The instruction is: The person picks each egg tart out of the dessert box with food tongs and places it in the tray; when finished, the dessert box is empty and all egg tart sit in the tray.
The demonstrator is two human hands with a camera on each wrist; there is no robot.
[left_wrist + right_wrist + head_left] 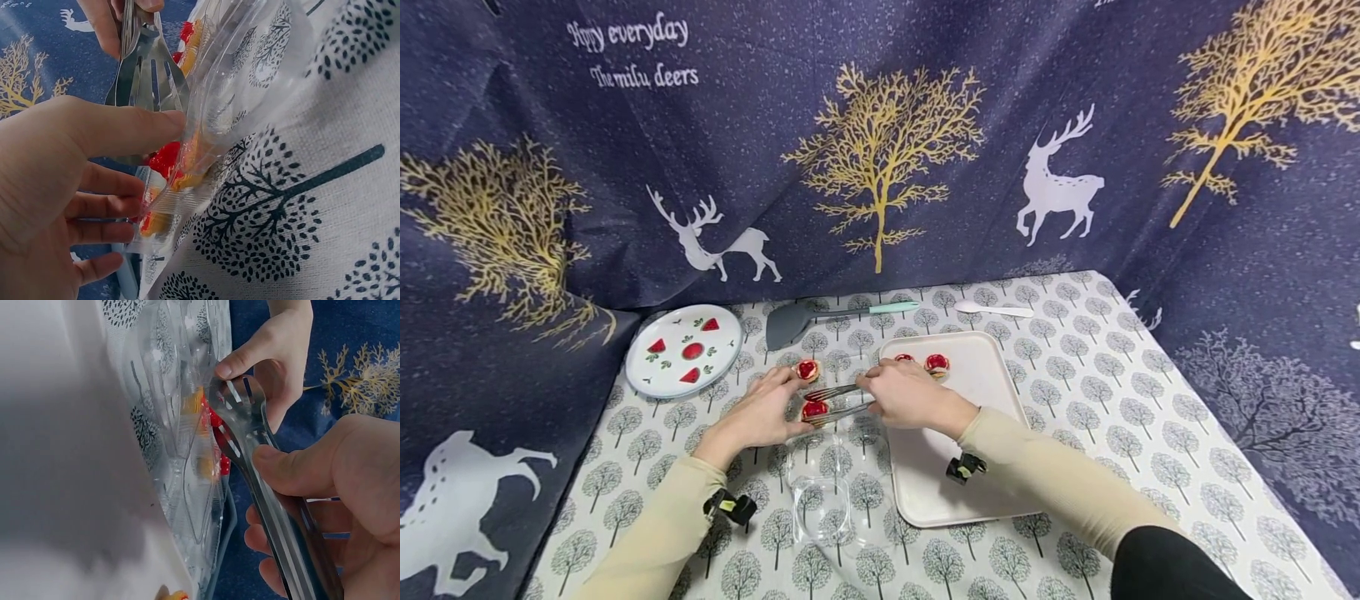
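Observation:
My right hand (917, 395) grips metal tongs (275, 506), with the thumb on one arm and fingers round the other. The tongs' slotted ends reach around or beside a red-topped tart (814, 410) in a clear plastic container (187, 150); whether they touch it cannot be told. Another tart (807, 370) sits farther back in that container. At the container's left side is my left hand (758, 414), thumb and fingers extended and spread along its edge. Its thumb tip lies close to the tongs' end in both wrist views.
A pale tray (955, 475) stands on the right, bearing two tarts (937, 364) near its back left corner. The container's clear lid (822, 510) lies toward me. Behind are a grey spatula (790, 325), a white utensil (996, 309) and a watermelon-patterned plate (658, 325).

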